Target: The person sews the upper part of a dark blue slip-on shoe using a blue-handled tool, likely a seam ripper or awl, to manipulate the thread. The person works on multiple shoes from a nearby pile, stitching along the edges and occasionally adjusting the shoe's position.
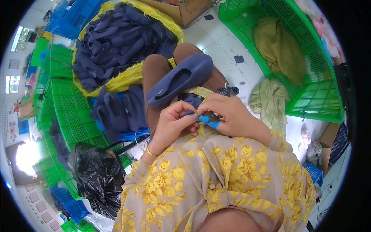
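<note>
My left hand, with a gold bracelet at the wrist, is closed in a pinch on a small dark blue scrap above my lap. Its fingertips meet those of my right hand, which has blue tape wrapped on its fingers. That right hand is curled shut; something thin and dark shows between its fingers, too hidden to name. Just beyond both hands a dark blue felt slipper rests across my knees, its opening facing up. More dark blue fabric lies in my lap beneath it.
A yellow sack full of dark blue slippers stands ahead to the left. More slippers are stacked beside my left knee. Green crates flank me, the right one holding olive cloth. A black plastic bag sits at left.
</note>
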Tool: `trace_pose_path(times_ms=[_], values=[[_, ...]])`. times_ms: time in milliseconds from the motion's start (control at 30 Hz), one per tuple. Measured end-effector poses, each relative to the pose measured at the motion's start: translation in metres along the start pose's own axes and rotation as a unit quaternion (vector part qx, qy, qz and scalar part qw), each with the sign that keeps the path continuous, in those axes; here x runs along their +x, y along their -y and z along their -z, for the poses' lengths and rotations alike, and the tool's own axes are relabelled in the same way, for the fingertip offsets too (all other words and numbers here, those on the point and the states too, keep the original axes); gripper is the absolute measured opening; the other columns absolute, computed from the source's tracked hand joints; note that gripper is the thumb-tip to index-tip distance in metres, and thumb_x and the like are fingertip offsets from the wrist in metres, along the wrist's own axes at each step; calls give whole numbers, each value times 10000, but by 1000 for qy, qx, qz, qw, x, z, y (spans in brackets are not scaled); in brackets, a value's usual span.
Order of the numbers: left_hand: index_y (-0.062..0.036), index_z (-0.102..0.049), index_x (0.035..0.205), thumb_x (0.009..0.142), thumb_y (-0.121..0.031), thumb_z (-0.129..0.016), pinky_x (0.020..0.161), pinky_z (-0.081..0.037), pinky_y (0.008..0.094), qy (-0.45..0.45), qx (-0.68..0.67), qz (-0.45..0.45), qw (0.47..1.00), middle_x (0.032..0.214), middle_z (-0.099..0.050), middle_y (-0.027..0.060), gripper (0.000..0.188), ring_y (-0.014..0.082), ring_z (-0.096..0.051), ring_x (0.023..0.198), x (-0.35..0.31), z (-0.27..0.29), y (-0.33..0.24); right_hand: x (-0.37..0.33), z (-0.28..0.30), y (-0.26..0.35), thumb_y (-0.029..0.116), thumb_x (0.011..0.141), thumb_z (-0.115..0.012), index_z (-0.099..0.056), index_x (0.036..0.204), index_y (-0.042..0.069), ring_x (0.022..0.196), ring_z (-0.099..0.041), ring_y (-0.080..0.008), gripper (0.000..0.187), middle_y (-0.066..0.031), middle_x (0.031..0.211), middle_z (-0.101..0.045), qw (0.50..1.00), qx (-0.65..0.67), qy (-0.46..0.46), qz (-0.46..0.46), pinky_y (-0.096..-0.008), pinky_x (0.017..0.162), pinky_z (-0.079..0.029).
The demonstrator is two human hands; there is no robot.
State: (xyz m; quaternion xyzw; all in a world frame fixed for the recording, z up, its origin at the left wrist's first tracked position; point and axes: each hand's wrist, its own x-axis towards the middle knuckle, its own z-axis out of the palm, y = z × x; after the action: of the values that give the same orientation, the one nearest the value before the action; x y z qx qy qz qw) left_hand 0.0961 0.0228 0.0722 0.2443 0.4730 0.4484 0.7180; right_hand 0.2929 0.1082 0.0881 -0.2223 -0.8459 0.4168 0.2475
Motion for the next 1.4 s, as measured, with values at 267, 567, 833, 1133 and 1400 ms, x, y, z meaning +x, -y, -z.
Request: trace_pose_path(times_ms=[267, 567, 833, 1133, 1400], values=[[2, -571, 1030, 928, -46, -607, 613, -548, 242, 8, 27, -21, 999, 836, -641, 65, 118, 90, -622, 657, 5, -1, 4, -9, -14, -12, 27, 670, -661, -627, 982, 122, 794, -647, -287, 328, -35, 938, -639, 996, -65, -47, 46, -373, 630, -513], [0, -606, 1011, 934, -72, -616, 525, -470, 194, -20, 113, 12, 993, 767, -640, 26, 106, 53, -570, 585, 9, -3, 17, 1, -2, -3, -15, 763, -636, -609, 998, 81, 706, -563, -220, 254, -58, 911, -609, 969, 118, -214, 42, -265, 618, -446], [1, -596, 1091, 970, -94, -596, 564, -515, 218, -10, 52, -42, 998, 781, -659, 61, 155, 70, -588, 612, 8, 3, 14, -8, -6, -9, 35, 796, -649, -633, 1011, 72, 833, -645, -305, 220, -92, 945, -639, 997, 35, -29, -66, -357, 692, -511], [-21, -622, 1010, 952, -89, -594, 561, -428, 188, -28, 203, -85, 975, 828, -646, 15, 93, 43, -543, 615, 9, -1, 24, -10, -22, -13, -55, 637, -567, -624, 1023, 92, 797, -646, -314, 416, -95, 968, -631, 990, 28, -129, 43, -344, 649, -519], [-38, -648, 1008, 960, -145, -626, 502, -408, 172, -55, 194, -23, 979, 682, -610, -24, 120, 21, -517, 558, 12, 0, 6, -3, 25, -23, 149, 998, -536, -585, 1055, 51, 474, -387, -37, 123, -14, 755, -600, 805, 536, -199, -160, -187, 432, -275]])
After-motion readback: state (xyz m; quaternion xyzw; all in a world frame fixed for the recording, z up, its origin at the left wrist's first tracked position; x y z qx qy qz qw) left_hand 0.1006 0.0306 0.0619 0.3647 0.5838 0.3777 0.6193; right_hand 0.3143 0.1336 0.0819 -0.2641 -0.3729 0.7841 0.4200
